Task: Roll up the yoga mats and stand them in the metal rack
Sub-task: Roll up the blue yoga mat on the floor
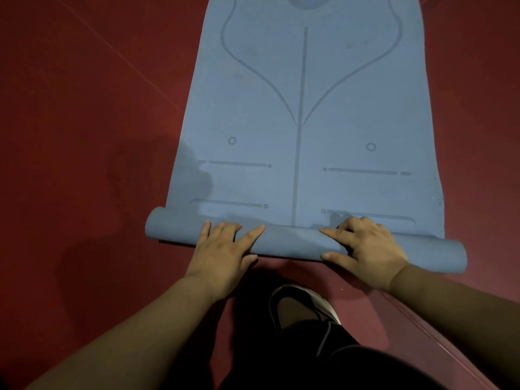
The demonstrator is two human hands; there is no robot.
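Observation:
A blue yoga mat (304,102) with darker alignment lines lies flat on the red floor, stretching away from me. Its near end is curled into a thin roll (292,240) that runs across the view. My left hand (222,249) presses on the roll left of centre, fingers spread over its top. My right hand (365,249) grips the roll right of centre, thumb on the near side and fingers curled over the far side. No metal rack is in view.
Dark red floor (84,136) surrounds the mat on both sides. My shoe (304,305) and dark-clothed leg are just behind the roll. A raised red edge (422,333) runs diagonally at the lower right.

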